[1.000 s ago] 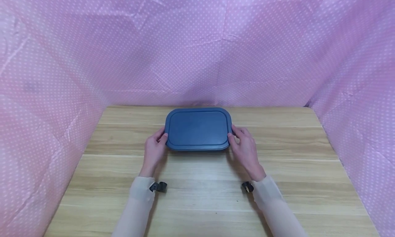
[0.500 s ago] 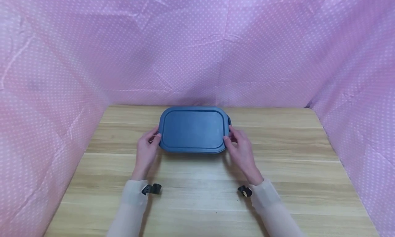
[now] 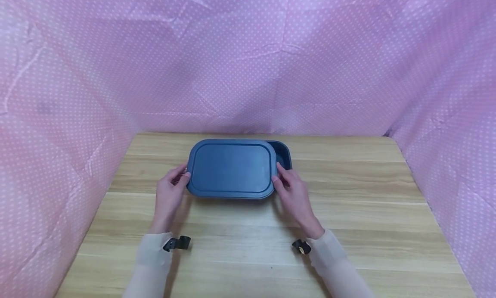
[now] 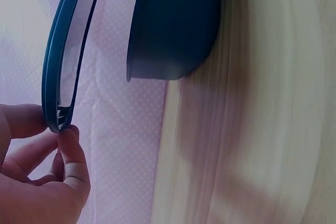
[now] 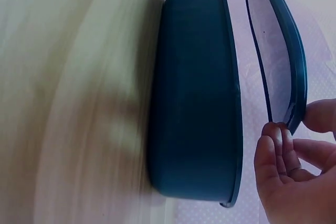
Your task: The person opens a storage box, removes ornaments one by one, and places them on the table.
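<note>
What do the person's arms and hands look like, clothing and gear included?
Pale, off-white sleeves reach both wrists. A small black fitting juts inward at each wrist. The left hand and right hand wear no gloves; no cables show.

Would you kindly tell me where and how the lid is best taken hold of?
Probably by its two short ends, from left and right: the lid is wide and flat, and the gap between it and the box leaves room to reach beneath. The left hand and right hand pinch it there, thumbs on top.
</note>
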Motion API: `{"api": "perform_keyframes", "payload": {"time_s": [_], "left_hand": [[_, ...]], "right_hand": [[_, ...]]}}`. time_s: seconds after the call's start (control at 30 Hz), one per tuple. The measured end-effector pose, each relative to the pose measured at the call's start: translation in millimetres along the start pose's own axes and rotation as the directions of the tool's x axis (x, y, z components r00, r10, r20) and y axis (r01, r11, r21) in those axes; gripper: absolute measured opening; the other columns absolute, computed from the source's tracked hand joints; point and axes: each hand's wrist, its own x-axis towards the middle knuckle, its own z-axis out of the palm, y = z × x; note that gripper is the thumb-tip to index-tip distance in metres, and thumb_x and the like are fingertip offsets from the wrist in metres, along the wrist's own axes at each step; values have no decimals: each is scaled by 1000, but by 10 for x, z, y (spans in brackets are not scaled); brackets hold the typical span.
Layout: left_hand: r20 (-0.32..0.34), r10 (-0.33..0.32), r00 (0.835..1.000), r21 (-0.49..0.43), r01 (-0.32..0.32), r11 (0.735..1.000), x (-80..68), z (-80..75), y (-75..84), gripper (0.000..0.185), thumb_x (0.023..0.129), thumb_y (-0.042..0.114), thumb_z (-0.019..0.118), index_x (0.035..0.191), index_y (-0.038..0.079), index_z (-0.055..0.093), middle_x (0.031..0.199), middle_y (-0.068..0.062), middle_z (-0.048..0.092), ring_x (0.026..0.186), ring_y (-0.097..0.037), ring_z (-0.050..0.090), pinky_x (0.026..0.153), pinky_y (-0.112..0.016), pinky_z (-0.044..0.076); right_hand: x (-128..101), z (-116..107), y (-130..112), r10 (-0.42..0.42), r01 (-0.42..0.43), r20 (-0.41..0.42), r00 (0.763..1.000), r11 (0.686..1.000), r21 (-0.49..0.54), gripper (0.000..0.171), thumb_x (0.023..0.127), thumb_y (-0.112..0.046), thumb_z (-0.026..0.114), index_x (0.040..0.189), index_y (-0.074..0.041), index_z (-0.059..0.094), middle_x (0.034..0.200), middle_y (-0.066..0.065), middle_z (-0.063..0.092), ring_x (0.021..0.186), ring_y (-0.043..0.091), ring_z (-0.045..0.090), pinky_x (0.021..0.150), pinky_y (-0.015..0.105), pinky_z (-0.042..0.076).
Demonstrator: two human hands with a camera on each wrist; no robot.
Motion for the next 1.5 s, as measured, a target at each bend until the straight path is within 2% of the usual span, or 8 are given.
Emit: {"api": "perform_keyframes", "payload": {"time_s": [0.23,0.4,0.63,0.77,0.97,1.23,1.5], "left_hand": [[6,-9,1000,35,9,999,-35,-178,-31,44,106,23,61,146,6,60,143,-13,61,115,-15,56,86,-10,46],[-16,-22,1000,42,23,999,-50,-289,-67,43,106,22,61,146,5,60,140,-16,62,108,-8,56,84,-8,47],[-39,-8,999,49,10,999,-87,-444,-154,43,105,24,62,144,7,62,137,-16,63,106,-3,58,85,-8,48],[-37,-21,999,49,22,999,-101,-541,-214,45,105,26,62,145,6,61,138,-16,63,107,-1,58,86,-8,48],[-39,-51,998,50,53,997,-113,-713,-299,50,105,31,63,148,6,58,139,-9,64,110,1,59,88,-8,48],[-62,-122,991,-11,122,992,-127,-918,-407,52,105,30,63,150,6,55,142,-1,62,114,3,57,89,-6,47],[-126,-148,981,8,151,989,-129,-1027,-485,51,106,34,61,147,4,58,134,6,64,107,6,59,85,-7,47]], "right_hand": [[-57,119,-82,-25,24,4,1000,995,92,45,103,-11,65,146,-1,56,104,9,64,91,17,60,80,21,54],[-100,212,-156,-26,26,-2,1000,985,173,47,101,-7,67,146,0,57,103,8,63,91,18,60,82,20,54],[-137,352,-236,-23,21,6,1000,966,256,47,99,-5,69,144,1,58,101,7,63,89,18,60,77,19,53],[-159,433,-279,10,-17,26,1000,956,292,49,98,-7,71,145,0,59,103,7,64,90,17,61,80,18,54],[-181,579,-338,41,-58,57,998,936,347,48,97,-7,72,143,2,60,104,8,65,90,18,63,83,19,56],[-200,813,-409,-13,-20,104,994,950,310,51,97,-8,72,145,1,57,100,5,64,87,14,65,82,22,58],[-225,981,-457,-43,8,131,991,967,254,53,98,-10,71,147,1,55,98,3,63,86,12,64,81,24,58]]}}
